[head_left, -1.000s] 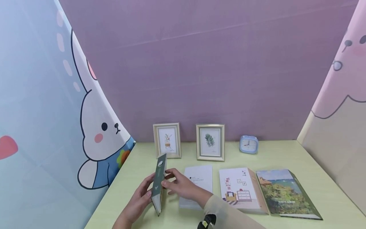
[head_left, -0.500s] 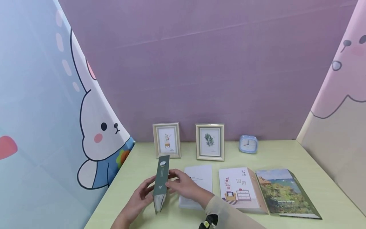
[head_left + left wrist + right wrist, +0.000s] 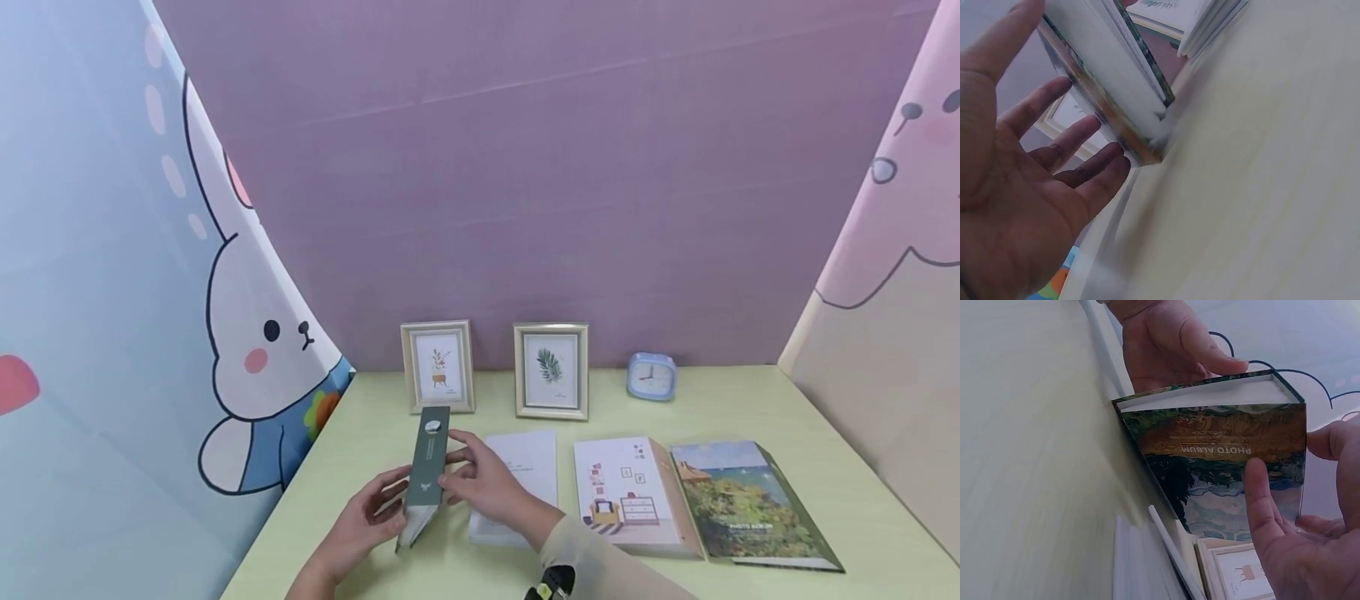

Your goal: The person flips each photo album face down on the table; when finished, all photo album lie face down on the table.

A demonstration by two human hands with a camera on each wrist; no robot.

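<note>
A thick photo album (image 3: 429, 457) stands on edge between my hands, its dark green spine facing up. Its painted cover (image 3: 1210, 469), lettered "PHOTO ALBUM", shows in the right wrist view. My left hand (image 3: 358, 527) holds the left side, fingertips along that cover and the thumb by the near end. On the other side my right hand (image 3: 491, 490) grips it, thumb at the spine and fingers on the cover. In the left wrist view the album's lower edge (image 3: 1147, 156) is at or just above the table; I cannot tell which.
Right of the album lie a white book (image 3: 536, 467), a book with a drawn room (image 3: 622, 500) and another photo album (image 3: 750, 508). Two picture frames (image 3: 411, 358) and a blue clock (image 3: 652, 377) stand behind on the pale table (image 3: 742, 400). Printed curtains hang around.
The album has swung so its spine faces me more squarely, its lower near end now pointing left. Both hands stay on it and have shifted slightly.
</note>
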